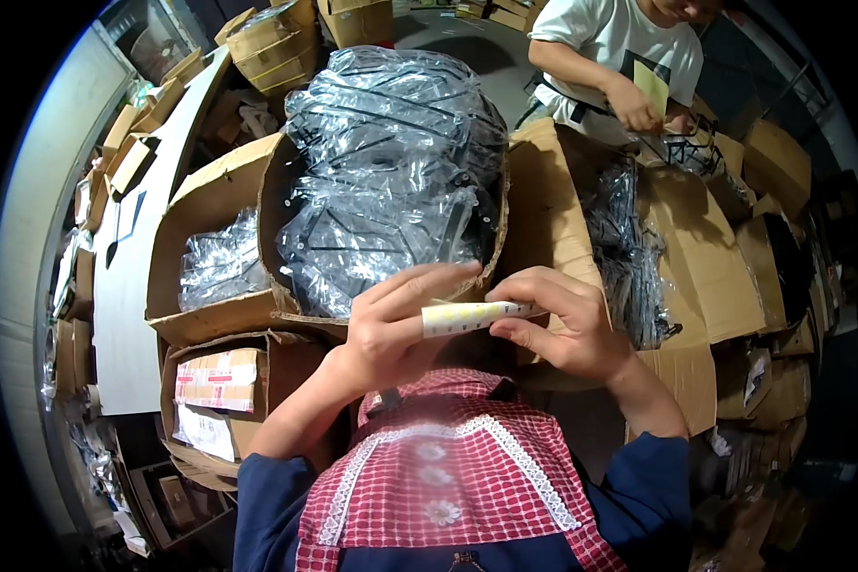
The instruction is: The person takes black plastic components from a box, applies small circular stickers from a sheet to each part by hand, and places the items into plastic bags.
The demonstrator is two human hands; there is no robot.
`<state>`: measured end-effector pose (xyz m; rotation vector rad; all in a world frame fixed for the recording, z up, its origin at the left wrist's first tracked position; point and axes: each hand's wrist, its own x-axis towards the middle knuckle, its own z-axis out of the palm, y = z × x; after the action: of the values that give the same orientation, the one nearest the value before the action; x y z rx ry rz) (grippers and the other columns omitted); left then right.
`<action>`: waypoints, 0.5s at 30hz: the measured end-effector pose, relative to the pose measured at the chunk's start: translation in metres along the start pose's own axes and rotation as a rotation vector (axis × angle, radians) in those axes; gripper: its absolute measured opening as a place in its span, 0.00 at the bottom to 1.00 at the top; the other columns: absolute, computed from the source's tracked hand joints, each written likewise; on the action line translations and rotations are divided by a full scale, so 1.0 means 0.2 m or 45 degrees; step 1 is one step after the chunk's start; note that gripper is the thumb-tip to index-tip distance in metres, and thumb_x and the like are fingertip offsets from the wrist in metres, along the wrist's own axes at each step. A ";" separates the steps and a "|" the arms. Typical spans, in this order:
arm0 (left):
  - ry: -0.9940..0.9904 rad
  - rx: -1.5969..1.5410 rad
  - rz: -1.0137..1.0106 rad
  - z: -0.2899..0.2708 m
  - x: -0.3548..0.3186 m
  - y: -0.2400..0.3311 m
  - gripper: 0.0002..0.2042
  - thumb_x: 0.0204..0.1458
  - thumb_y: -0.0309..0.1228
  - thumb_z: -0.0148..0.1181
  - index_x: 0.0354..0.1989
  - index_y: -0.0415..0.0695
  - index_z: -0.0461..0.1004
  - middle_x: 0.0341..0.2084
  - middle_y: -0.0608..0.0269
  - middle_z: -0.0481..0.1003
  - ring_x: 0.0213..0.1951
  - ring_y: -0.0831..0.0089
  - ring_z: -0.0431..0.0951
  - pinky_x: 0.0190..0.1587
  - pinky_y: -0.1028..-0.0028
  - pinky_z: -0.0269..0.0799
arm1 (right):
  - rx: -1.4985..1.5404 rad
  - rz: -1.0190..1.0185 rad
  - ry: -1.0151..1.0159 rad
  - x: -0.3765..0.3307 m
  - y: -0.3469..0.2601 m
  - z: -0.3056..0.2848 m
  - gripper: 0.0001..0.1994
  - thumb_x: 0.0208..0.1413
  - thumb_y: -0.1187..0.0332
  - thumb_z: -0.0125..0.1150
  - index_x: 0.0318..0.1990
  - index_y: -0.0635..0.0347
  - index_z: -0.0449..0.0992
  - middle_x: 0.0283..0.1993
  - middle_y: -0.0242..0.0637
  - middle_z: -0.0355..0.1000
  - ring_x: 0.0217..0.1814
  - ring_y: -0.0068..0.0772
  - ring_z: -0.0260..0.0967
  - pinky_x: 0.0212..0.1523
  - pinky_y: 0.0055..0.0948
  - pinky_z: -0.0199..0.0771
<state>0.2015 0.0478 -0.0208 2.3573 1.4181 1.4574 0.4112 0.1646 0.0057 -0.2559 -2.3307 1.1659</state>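
Observation:
In front of my apron, a narrow white sheet of stickers (462,318) with pale yellow round marks is seen nearly edge-on, bent a little. My right hand (572,324) pinches its right end between thumb and forefinger. At the other end is my left hand (388,322), its upper fingers stretched out beyond the sheet and its lower fingers against the sheet's left end; the thumb is hidden. Just past both hands stands a large open carton (502,205), heaped with black thin-framed items in clear plastic bags (386,176).
A smaller open carton (191,313) with bagged pieces adjoins on the left, above a box with a taped parcel (216,379). To the right, another open carton (701,257) holds bagged black items. Beyond it a person in a white shirt (591,43) handles black wire-like pieces. A pale long table (133,315) runs along the left.

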 end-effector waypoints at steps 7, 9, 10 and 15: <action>0.192 -0.241 -0.245 0.08 -0.02 0.01 0.12 0.47 0.20 0.67 0.42 0.39 0.80 0.60 0.43 0.68 0.60 0.54 0.70 0.54 0.65 0.71 | -0.010 -0.114 0.164 0.02 0.01 0.06 0.15 0.51 0.75 0.69 0.47 0.64 0.76 0.45 0.42 0.74 0.43 0.34 0.75 0.41 0.28 0.77; 0.199 -0.289 -0.269 0.12 -0.06 -0.01 0.12 0.48 0.19 0.67 0.43 0.38 0.79 0.62 0.43 0.64 0.62 0.54 0.68 0.58 0.64 0.68 | 0.034 -0.090 0.180 0.02 0.00 0.07 0.15 0.51 0.76 0.68 0.47 0.64 0.75 0.45 0.42 0.74 0.43 0.33 0.75 0.42 0.27 0.77; 0.207 -0.326 -0.283 0.13 -0.06 -0.02 0.13 0.48 0.19 0.67 0.43 0.39 0.80 0.63 0.43 0.64 0.63 0.54 0.67 0.59 0.64 0.66 | 0.078 -0.061 0.199 0.01 0.00 0.08 0.15 0.51 0.76 0.68 0.47 0.64 0.75 0.45 0.42 0.74 0.44 0.32 0.75 0.42 0.26 0.77; 0.158 -0.425 -0.352 0.10 -0.04 0.01 0.12 0.48 0.23 0.67 0.43 0.39 0.80 0.64 0.43 0.62 0.65 0.53 0.64 0.64 0.61 0.59 | 0.114 0.003 0.227 -0.01 0.01 0.06 0.13 0.51 0.79 0.67 0.45 0.64 0.75 0.44 0.40 0.74 0.44 0.31 0.75 0.43 0.27 0.77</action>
<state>0.2163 0.0501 -0.0364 1.8259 1.3345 1.6323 0.4063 0.1574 -0.0031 -0.3174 -2.1188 1.1947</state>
